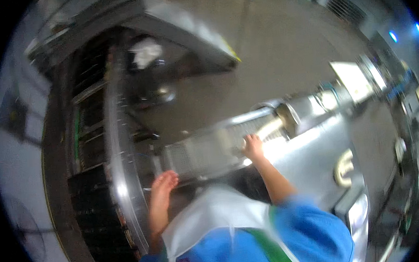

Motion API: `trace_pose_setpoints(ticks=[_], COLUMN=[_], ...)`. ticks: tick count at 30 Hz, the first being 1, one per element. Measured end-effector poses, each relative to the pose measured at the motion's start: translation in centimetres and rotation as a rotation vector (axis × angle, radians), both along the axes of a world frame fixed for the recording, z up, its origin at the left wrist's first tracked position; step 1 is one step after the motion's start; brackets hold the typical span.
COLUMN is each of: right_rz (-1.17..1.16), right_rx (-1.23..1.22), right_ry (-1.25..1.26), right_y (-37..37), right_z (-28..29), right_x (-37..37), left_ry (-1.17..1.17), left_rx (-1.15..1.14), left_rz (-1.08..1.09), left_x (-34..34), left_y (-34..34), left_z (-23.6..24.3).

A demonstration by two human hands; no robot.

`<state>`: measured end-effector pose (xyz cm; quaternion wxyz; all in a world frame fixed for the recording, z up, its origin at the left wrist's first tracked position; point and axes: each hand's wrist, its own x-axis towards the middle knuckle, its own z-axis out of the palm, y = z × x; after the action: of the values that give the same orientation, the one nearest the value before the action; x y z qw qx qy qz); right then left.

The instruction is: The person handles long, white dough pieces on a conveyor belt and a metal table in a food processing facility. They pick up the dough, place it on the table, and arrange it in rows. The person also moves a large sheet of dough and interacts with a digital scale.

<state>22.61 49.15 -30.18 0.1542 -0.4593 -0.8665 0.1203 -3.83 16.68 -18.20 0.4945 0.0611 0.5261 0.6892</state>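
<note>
A perforated metal tray or belt [196, 156] lies ahead of me, smeared by motion. Over its near left end is my left hand [164, 182], fingers stretched out and holding nothing that I can see. My right hand [253, 148] is at the other end, its fingers curled round something small and pale, too blurred to name. Just beyond it, a thick pale rope, dough-like [270, 126], comes out of the round metal outlet [289, 118] of a machine. Whether the right hand touches this rope cannot be told.
To my right is a shiny steel table [311, 146] bearing a curled pale piece [342, 169] and a grey box-shaped thing [350, 201]. Dark slatted racks in a steel frame [120, 184] stand at the left. Farther off is a large metal hood-like structure [184, 24].
</note>
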Motion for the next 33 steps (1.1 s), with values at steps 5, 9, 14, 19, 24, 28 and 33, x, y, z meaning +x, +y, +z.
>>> trace_pose_setpoints(ticks=[5, 9, 14, 19, 24, 28, 33], right_rz=[-0.387, -0.698, -1.217, -1.011, -0.696, -0.76, -0.434], right_rx=[-0.618, -0.922, -0.815, -0.191, -0.061, -0.082, -0.283], right_ry=[0.519, 1.093, 1.007, -0.401, 0.02, -0.071, -0.031], right_y=[-4.5, -9.4, -16.1, -18.1, -10.3, -9.0, -7.6], right_z=[0.1, 1.2, 3.7, -2.9, 2.4, 1.4, 0.5], right_x=[9.9, 21.6, 32.4, 43.1, 30.8, 25.8, 24.6], left_ry=[0.015, 0.073, 0.098, 0.096, 0.105, 0.101, 0.111], left_rx=[-0.06, -0.118, -0.105, -0.082, -0.105, -0.125, -0.142], left_rz=[-0.169, -0.34, -0.407, -0.473, -0.485, -0.496, -0.442], left_x=[1.0, 2.3, 3.3, 4.2, 4.7, 5.2, 4.8], left_y=[4.2, 8.0, 10.4, 12.1, 11.4, 11.2, 10.2], left_z=[0.3, 0.5, 1.2, 0.8, 0.8, 0.6, 0.4])
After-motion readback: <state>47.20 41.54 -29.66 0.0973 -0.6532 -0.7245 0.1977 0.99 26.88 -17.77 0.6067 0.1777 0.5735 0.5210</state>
